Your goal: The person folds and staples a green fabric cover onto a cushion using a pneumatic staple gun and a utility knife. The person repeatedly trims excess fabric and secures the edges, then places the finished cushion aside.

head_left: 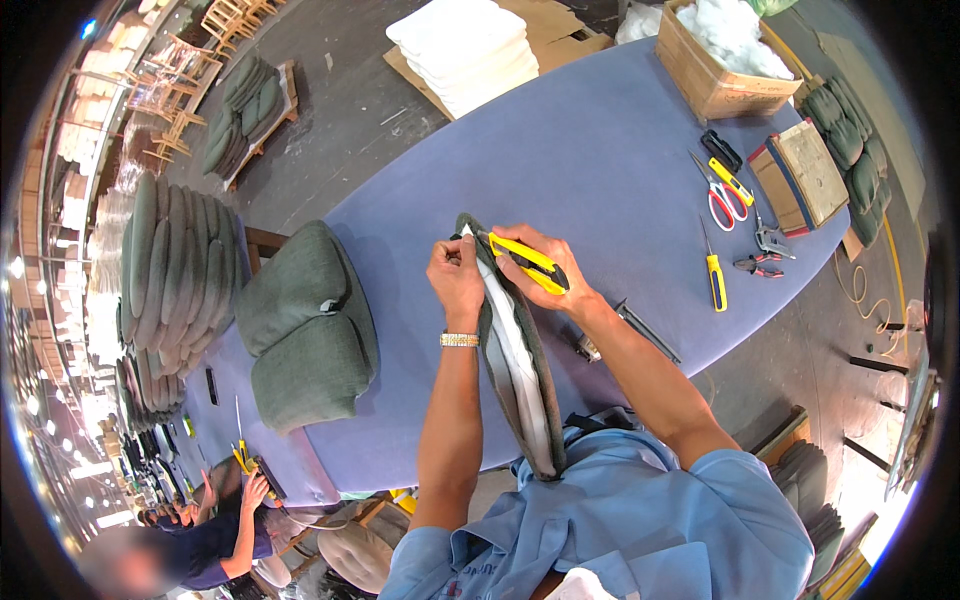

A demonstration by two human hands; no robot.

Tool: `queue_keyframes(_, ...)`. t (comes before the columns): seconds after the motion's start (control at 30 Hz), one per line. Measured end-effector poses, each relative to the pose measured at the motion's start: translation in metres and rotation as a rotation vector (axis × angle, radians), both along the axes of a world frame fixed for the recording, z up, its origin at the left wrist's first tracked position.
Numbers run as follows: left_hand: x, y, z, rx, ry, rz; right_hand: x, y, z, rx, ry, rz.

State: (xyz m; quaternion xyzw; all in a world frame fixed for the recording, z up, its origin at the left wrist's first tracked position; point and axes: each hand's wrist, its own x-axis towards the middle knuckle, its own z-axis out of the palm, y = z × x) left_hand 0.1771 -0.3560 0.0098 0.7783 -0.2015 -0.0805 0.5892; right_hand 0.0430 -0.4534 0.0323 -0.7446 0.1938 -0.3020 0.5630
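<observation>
In front of my body a dark green seat cushion [546,415] stands on its edge, its long side gaping and white filling [516,355] showing along it. My left hand [457,283] is closed in a pinch on the cushion's far end, beside the opening. A yellow and black utility knife [535,264] is wrapped in the fingers of my right hand [560,252], pointing toward that same end. The knife's tip lies close to my left fingertips; I cannot tell whether it touches the fabric.
Green cushions [305,320] lie left. Scissors [727,205], pliers [762,266], a screwdriver [716,280] and a black metal tool [645,330] lie right on the blue table [600,150]. A stuffing box [720,90] stands far right. Another person [215,545] works at lower left.
</observation>
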Motion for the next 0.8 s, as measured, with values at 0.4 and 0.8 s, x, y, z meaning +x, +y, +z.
queue_keyframes(0.4,0.003,-0.002,-0.005,0.004,0.018,0.036,-0.007,0.007,0.004,0.028,0.044,-0.006)
queue_keyframes(0.8,0.001,0.0,-0.002,-0.087,0.067,0.057,-0.032,0.025,0.015,0.023,0.054,0.009)
